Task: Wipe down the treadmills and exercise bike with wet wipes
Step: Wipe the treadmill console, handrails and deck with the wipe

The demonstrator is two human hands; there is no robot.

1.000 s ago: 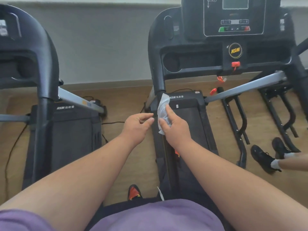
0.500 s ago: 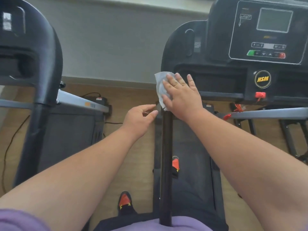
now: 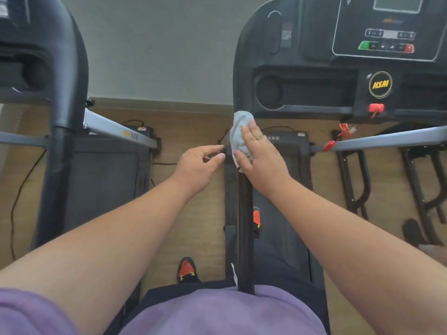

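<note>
Since half a second ago the right hand (image 3: 260,157) and its wet wipe (image 3: 238,132) have slid down the handrail (image 3: 245,226) toward the person, off the console's curved corner and onto the straight black bar; the left hand (image 3: 198,166) stays beside it. Right treadmill (image 3: 285,238): black, deck running lengthwise away from the person toward the grey wall (image 3: 159,49); its handrail follows the same long axis, from the purple shirt (image 3: 217,313) up to the console (image 3: 384,27). Console markings: round yellow badge reading "HSM" (image 3: 380,84), a green button (image 3: 364,45) and a red button (image 3: 409,48) in one row, a red safety key (image 3: 376,108) below the badge; print on the motor cover is too small to read. Left treadmill (image 3: 101,180): black, parallel to the first, well apart across a strip of wood floor (image 3: 193,213); a yellow mark on its grey crossbar is illegible. Right hand: fingers straight, laid flat over the wipe, pressing it against the handrail. Wet wipe: white, crumpled, long axis along the rail, draped over its upper part just below the console corner. Left hand: holds nothing, fingers relaxed, thumb and forefinger reaching toward the rail, just left of the wipe.
</note>
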